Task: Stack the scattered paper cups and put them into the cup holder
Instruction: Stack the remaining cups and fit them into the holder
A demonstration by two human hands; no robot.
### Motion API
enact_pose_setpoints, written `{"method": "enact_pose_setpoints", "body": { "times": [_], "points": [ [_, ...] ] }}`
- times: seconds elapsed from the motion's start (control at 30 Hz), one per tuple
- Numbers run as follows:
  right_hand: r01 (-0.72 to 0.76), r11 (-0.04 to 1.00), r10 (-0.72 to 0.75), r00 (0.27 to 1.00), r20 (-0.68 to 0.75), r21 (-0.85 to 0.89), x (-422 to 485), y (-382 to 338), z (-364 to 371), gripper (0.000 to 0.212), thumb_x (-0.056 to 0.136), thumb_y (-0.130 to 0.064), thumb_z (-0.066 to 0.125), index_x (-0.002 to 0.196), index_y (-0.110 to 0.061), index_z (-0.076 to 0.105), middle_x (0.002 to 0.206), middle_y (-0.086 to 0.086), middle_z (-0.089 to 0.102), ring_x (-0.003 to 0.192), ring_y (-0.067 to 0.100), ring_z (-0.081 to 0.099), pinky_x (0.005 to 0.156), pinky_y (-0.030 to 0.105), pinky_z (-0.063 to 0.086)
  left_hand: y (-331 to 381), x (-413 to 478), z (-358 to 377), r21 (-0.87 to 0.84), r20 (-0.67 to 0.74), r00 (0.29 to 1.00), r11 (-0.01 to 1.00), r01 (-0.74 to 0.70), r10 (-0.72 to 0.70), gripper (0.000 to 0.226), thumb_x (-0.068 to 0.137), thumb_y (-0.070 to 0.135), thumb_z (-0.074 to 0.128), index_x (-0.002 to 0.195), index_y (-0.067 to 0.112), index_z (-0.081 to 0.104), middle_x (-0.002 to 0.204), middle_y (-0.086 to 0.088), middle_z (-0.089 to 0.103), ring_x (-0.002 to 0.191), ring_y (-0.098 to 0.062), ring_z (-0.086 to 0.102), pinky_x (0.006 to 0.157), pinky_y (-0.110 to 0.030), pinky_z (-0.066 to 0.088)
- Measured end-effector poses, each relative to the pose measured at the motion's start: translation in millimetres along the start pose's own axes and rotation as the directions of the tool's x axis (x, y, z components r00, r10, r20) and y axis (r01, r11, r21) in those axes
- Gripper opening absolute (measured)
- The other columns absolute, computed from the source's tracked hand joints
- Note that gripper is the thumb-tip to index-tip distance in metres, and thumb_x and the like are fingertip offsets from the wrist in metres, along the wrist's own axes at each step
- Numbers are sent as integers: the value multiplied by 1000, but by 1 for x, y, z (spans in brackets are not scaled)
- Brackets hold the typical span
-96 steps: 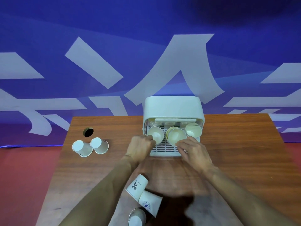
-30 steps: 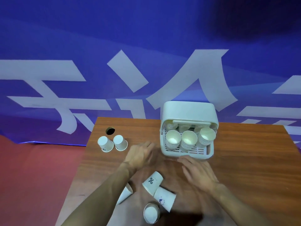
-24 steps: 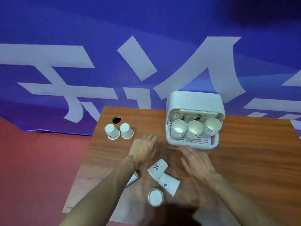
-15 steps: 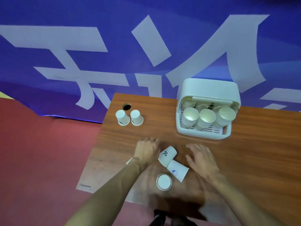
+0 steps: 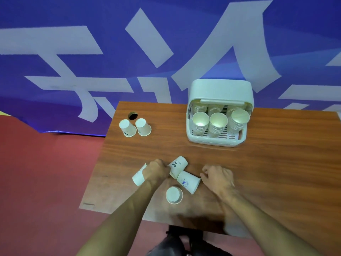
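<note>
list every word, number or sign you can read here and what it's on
"%" on the lying cup beside the left hand; the small lettering next to it is too blurred.
Part of a "%", it seems, on the left upside-down cup.
Dark mark on the cup under the wrist: half hidden, unreadable.
Blue logo on the neighbouring cup: too blurred.
Backdrop: big white strokes, cropped, unreadable.

Shows reddish-brown wood grain on the table (image 5: 258, 172); a black percent sign on one white cup (image 5: 178, 166), a blue emblem on another white cup (image 5: 188, 182); pale greenish-white on the cup holder (image 5: 221, 89); deep blue with white strokes on the backdrop (image 5: 92, 15); dull red on the floor (image 5: 46, 172).
</note>
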State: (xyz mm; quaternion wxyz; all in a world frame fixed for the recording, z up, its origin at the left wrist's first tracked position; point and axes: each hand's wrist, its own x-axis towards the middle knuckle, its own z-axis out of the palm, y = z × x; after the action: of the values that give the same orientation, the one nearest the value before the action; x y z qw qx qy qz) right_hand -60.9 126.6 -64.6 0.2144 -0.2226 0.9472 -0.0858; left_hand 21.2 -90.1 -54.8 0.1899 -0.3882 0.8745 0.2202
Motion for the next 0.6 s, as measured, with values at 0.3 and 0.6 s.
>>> {"method": "enact_pose_setpoints", "body": {
  "times": [0.3,0.6],
  "points": [
    [-414,874,343,897,279,255,-8,-15,25,32,81,-52,64,79,-20,70,75,-3,70,75,19,69,60,22,44,3,16,13,-335,306,941,909,247,-143,12,81,28,66,87,19,66,62,0,66,48,-16,62,49,-18,49],
    [-662,454,418,749,514,596,-11,-20,43,15,76,-31,74,86,-21,69,67,-10,74,52,6,67,49,17,37,-1,25,20,-414,245,958,877,244,-151,31,82,31,65,111,20,68,89,-4,73,80,-25,70,77,-37,59]
  ]
}}
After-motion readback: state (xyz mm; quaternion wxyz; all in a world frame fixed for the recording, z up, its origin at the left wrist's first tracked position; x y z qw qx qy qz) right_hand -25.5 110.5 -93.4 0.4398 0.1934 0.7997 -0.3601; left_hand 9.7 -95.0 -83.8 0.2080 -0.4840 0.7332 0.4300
